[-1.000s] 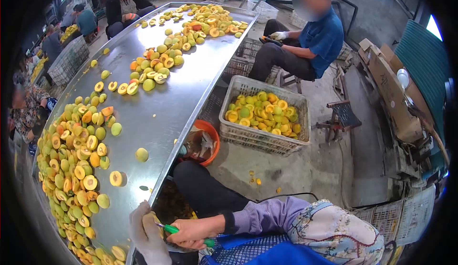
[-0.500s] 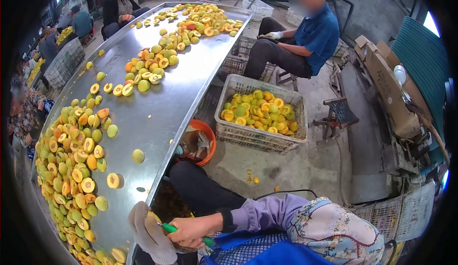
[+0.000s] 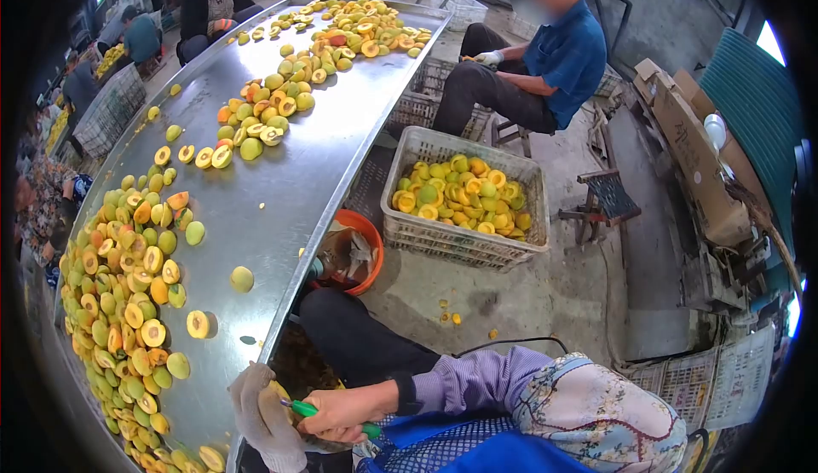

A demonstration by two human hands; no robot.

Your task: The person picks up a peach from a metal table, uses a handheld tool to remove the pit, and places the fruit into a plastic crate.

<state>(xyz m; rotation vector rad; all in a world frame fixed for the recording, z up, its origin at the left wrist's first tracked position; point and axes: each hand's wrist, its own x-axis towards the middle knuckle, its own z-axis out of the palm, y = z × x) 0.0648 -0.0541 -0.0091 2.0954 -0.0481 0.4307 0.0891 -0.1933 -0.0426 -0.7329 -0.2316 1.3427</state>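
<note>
At the table's near edge, my left hand (image 3: 260, 420), in a pale knitted glove, is closed round a peach half (image 3: 278, 390) of which only a yellow strip shows. My bare right hand (image 3: 345, 413) grips a green-handled pitting knife (image 3: 303, 408), its tip pointing into the fruit and hidden by the glove. Both hands are together, just off the metal table (image 3: 281, 192). Close to them on the table lie a cut peach half showing its stone hollow (image 3: 198, 324), a whole-looking peach (image 3: 242, 279) and a dark leaf (image 3: 248, 340).
A large heap of halved peaches (image 3: 128, 302) covers the table's left side, with more along its far end. An orange bucket (image 3: 375, 256) stands beside my knee. Beyond it is a plastic crate (image 3: 460, 247) of peach halves. A co-worker (image 3: 545, 55) sits behind the crate, near a low stool (image 3: 609, 196).
My hands stay together in the same place, the knife still at the fruit. The view has shifted slightly, and the seated co-worker's gloved hand has lifted a little.
</note>
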